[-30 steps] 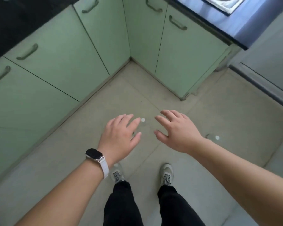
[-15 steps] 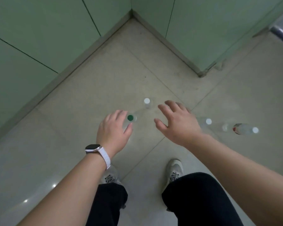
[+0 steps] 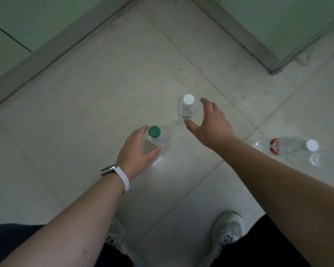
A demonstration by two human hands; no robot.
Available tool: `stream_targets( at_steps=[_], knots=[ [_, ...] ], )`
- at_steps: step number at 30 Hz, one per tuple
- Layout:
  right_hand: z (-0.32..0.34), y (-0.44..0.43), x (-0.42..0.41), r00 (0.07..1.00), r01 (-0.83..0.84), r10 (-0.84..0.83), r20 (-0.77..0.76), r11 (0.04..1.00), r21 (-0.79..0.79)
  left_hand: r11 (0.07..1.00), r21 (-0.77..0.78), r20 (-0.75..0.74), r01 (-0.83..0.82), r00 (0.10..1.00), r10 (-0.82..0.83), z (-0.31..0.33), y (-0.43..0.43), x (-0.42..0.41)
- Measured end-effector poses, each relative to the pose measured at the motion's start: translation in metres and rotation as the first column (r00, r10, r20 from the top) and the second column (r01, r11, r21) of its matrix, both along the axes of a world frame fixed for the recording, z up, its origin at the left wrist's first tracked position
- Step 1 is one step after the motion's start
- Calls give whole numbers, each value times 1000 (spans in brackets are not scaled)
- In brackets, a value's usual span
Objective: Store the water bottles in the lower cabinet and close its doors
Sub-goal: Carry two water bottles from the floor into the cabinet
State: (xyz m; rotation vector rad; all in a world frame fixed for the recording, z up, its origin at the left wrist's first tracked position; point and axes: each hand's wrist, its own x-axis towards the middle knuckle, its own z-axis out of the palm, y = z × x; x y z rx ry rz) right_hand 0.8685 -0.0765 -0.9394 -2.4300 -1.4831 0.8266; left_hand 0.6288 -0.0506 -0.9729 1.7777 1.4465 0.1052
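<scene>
1. Green-capped bottle (image 3: 152, 140) stood on the floor tiles (image 3: 85, 116); since a moment earlier, I saw the left hand (image 3: 136, 153) close around it.
2. Right hand (image 3: 210, 124) stayed open beside the white-capped bottle (image 3: 187, 106); storing hadn't begun.

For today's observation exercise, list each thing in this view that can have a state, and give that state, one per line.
Green-capped bottle: upright on the floor, capped, left hand curled around it.
White-capped bottle: upright, capped, not yet gripped.
Right hand: open, reaching beside the white-capped bottle.
Red-labelled bottle: standing on the floor, capped, untouched.
Cabinet doors: shut.
</scene>
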Motion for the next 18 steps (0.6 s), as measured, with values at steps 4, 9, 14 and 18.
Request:
stream_targets(
  at_steps=[4,9,14,18],
  knots=[
    [-36,13,-5,972,112,-93,-216,991,78,995,-18,63,-97,993,98,-25,-2,3],
    [-54,26,-6,921,237,-177,-348,962,138,977,-34,140,-211,967,214,-29,-4,16],
    [-64,34,-4,935,207,-155,-320,969,135,971,-14,175,-239,955,238,-32,2,22],
    [-59,32,-2,956,191,-149,-253,970,150,961,-12,189,-277,943,274,-26,2,20]
  ],
)
